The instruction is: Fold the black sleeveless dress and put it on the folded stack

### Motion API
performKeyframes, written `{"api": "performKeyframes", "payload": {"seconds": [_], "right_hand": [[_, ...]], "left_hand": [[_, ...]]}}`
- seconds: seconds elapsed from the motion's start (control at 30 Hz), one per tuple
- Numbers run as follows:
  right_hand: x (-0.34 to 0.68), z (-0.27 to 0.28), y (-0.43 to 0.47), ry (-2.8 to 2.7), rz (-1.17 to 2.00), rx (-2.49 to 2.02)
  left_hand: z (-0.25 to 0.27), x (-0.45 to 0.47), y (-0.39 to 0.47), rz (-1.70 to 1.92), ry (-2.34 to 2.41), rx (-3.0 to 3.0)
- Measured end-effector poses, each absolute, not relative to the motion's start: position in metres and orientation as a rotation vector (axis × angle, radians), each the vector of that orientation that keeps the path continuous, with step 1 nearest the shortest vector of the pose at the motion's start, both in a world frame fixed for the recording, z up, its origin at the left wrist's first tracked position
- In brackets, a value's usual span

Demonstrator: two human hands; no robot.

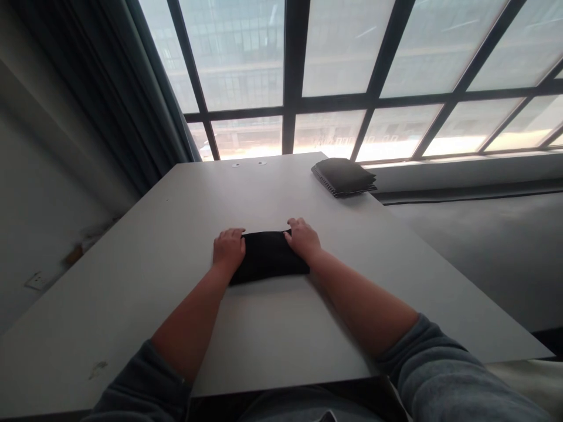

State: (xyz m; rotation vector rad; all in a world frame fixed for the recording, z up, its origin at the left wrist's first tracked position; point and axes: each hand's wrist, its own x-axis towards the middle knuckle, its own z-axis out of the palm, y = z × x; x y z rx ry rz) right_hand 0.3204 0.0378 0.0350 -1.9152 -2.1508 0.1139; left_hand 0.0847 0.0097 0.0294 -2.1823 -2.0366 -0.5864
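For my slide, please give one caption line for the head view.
Both hands, left hand and right hand, press a folded black cloth on a white table.

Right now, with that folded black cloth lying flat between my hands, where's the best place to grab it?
Probably by its two short ends, from either side: the folded black cloth lies flat and long across the table, and the left hand and right hand already rest on those ends.
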Motion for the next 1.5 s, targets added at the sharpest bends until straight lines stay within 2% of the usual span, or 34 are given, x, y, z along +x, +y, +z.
{"api": "performKeyframes", "payload": {"seconds": [0.1,0.2,0.4,0.9,1.5], "right_hand": [[0.309,0.041,0.028,-2.209,0.003,-1.695],[0.294,0.03,0.019,-2.299,0.088,-1.542],[0.298,-0.003,0.035,-2.3,0.312,-1.675],[0.317,0.001,0.047,-2.32,0.333,-1.419],[0.319,-0.001,0.053,-2.272,0.351,-1.396]], "left_hand": [[0.029,0.108,0.014,-0.495,-1.918,-2.366],[0.021,0.122,0.022,-0.43,-1.924,-2.432],[0.007,0.104,0.034,-0.412,-1.969,-2.437],[0.021,0.093,0.016,-0.33,-1.879,-2.561],[0.014,0.09,0.026,-0.363,-1.839,-2.677]]}}
